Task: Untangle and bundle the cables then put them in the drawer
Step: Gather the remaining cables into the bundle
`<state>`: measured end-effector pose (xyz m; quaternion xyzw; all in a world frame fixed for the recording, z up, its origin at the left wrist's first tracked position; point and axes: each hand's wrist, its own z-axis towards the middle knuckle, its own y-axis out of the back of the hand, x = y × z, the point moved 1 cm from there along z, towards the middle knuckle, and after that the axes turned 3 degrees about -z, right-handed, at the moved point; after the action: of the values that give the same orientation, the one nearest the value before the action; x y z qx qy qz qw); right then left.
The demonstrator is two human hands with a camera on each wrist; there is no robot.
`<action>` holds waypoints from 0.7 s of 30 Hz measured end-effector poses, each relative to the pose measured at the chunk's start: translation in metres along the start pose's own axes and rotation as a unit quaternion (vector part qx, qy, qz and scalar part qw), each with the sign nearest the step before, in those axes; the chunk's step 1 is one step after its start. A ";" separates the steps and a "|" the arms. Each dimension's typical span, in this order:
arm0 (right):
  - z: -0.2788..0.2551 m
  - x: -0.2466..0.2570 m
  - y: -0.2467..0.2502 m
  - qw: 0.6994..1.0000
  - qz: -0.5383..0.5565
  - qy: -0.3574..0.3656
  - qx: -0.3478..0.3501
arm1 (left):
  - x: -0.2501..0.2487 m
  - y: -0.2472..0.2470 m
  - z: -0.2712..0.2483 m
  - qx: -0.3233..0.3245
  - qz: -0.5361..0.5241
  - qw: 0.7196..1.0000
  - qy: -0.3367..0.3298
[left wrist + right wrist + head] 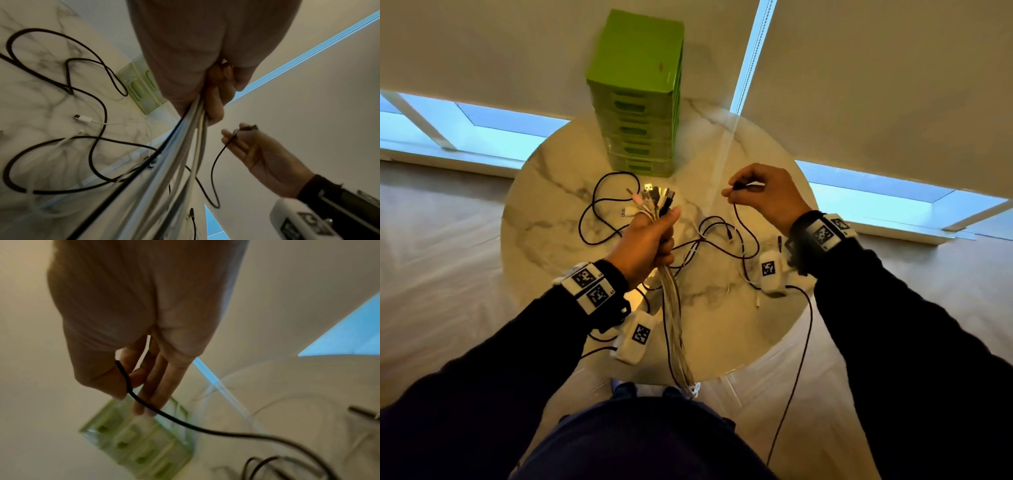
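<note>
Cables [655, 200] stand gathered in our left hand [645, 245], fist closed round them, plugs fanned upward above the marble table [544, 192] and the long strands hanging toward the floor. Our right hand [765, 197], off to the right at about the same height, pinches the plug end of a black cable [739, 186] between thumb and fingers. That cable runs down from the pinch into the loose tangle [717, 238] on the table between our hands, then trails over the near edge. We judge the plug must travel leftward to join the bundle; the right hand is nearer it. Other black loops [90, 104] and a white cable [86, 119] lie slack on the table. Behind them stands the green drawer unit [640, 102], drawers closed.
</note>
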<state>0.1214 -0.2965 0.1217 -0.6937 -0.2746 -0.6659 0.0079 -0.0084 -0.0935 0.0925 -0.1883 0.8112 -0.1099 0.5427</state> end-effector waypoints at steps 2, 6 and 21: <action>-0.010 0.020 -0.017 0.998 0.062 -0.007 0.017 | -0.001 -0.002 0.001 -0.012 0.005 1.000 -0.014; -0.033 0.023 -0.057 0.993 0.072 -0.033 0.087 | -0.006 0.001 0.001 -0.031 0.042 0.997 -0.060; -0.055 0.009 -0.099 0.984 0.076 -0.089 0.136 | -0.009 0.024 0.013 -0.043 0.081 0.994 -0.061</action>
<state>0.0318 -0.2304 0.1013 -0.7615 -0.3084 -0.5554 0.1285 0.0017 -0.0674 0.0854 -0.1516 0.7928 -0.0195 0.5900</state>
